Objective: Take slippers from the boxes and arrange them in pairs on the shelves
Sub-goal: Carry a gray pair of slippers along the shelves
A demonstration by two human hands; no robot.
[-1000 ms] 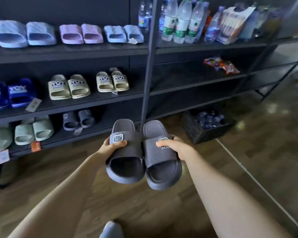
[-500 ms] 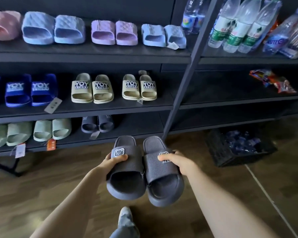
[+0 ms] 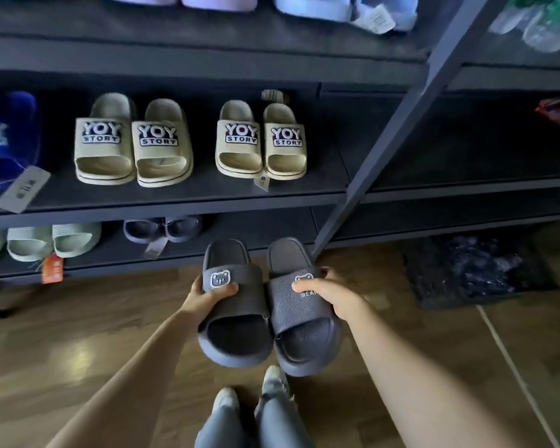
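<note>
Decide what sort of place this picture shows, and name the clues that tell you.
Most likely a small shop: dark shelves display paired slippers, like the beige YOY STORY slippers, some carry hanging tags, and plastic bottles stand in the neighbouring bay.

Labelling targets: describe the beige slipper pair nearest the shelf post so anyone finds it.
Look at the dark rack's middle shelf. Two beige YOY STORY pairs stand on it; take the right-hand pair, nearer the slanted grey post. It is smaller than the left-hand pair and has a tag at its front edge.
</note>
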